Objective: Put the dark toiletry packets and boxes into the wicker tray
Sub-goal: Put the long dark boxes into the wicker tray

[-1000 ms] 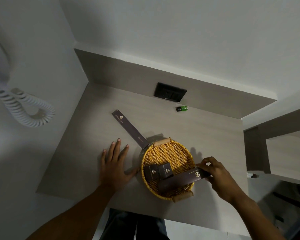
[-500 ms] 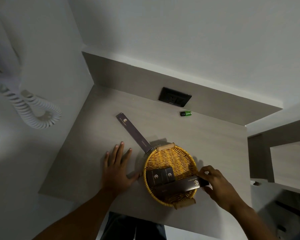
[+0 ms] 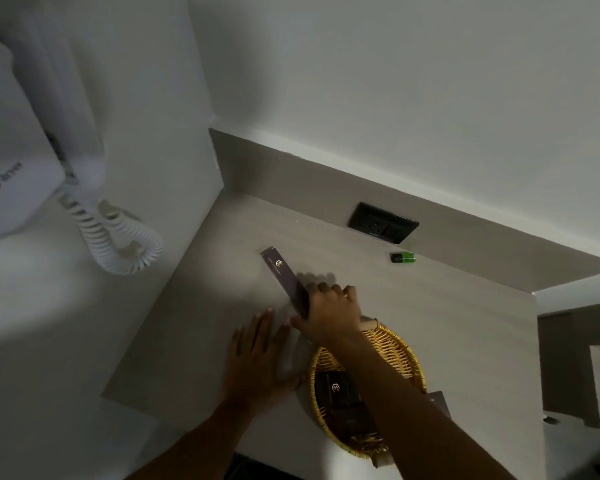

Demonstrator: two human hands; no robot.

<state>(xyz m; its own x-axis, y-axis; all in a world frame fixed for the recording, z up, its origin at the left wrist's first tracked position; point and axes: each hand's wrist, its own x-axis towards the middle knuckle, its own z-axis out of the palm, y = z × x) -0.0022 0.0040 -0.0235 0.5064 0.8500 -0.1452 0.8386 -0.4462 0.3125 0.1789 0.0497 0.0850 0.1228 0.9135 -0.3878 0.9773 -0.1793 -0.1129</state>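
My right hand (image 3: 331, 311) reaches across the wicker tray (image 3: 400, 355) and sits on the near end of the long dark packet (image 3: 284, 278), the one dark piece I can see lying on the counter (image 3: 465, 323) outside the tray. The fingers curl over that end with the thumb low on the left side; I read this as a closing grasp, though the hand hides the contact, so I cannot say for sure that the packet is pinched rather than just covered. The packet's long axis runs diagonally, its far end pointing up and left toward the corner of the wall and its near end aimed at the tray's rim. So the packet lies away from the grip along that one line, and the tray lies just behind the wrist on the opposite side. My left hand (image 3: 257, 362) lies flat and spread on the counter beside the tray's left rim, holding nothing. Inside the tray I can see a dark box (image 3: 336, 389) with a pale logo, partly hidden under my forearm. To my eye the move calls for drawing the packet back lengthwise toward me, then turning it to fit within the rim.
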